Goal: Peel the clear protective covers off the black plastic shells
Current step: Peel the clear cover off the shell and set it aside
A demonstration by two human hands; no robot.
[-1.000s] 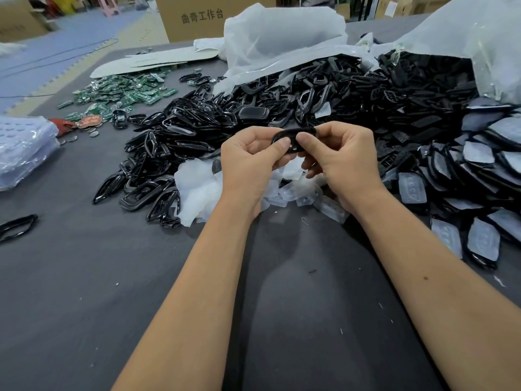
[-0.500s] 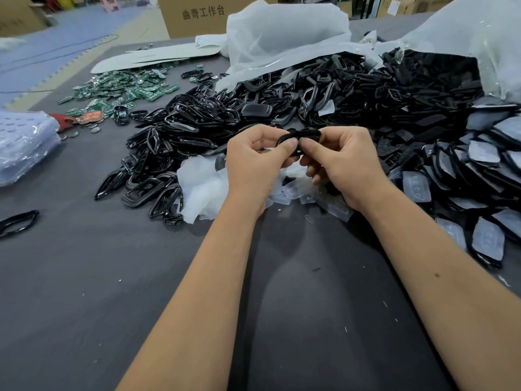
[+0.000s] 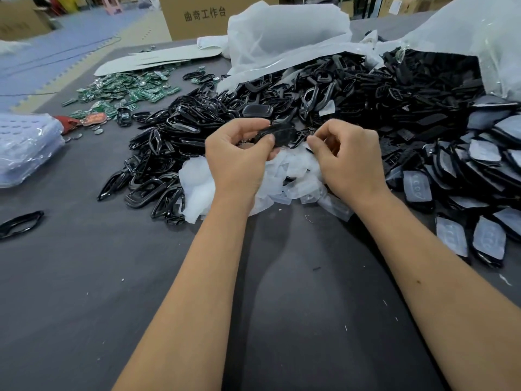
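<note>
At the centre of the frame, above the grey table (image 3: 84,306), the left hand (image 3: 236,162) grips a black shell (image 3: 277,136), thumb and curled fingers closed round its left end. Just right of it, the right hand (image 3: 349,162) has its fingers curled, thumb and forefinger tips pinched together near the shell's right end; whether a clear cover is caught between them cannot be told. Directly below the hands lies a heap of peeled clear covers (image 3: 287,179), whitish and crumpled. Behind and left of the hands spreads a big pile of black frames (image 3: 180,128). On the right side of the frame lie covered shells (image 3: 487,238), each with a clear cover on top. Across the upper middle and upper right, white plastic bags (image 3: 282,32) sit open over more black parts. Toward the upper left is a scatter of green circuit boards (image 3: 124,90), and at the left edge a clear-wrapped stack (image 3: 25,148). One lone black frame (image 3: 19,223) rests apart at the lower left
</note>
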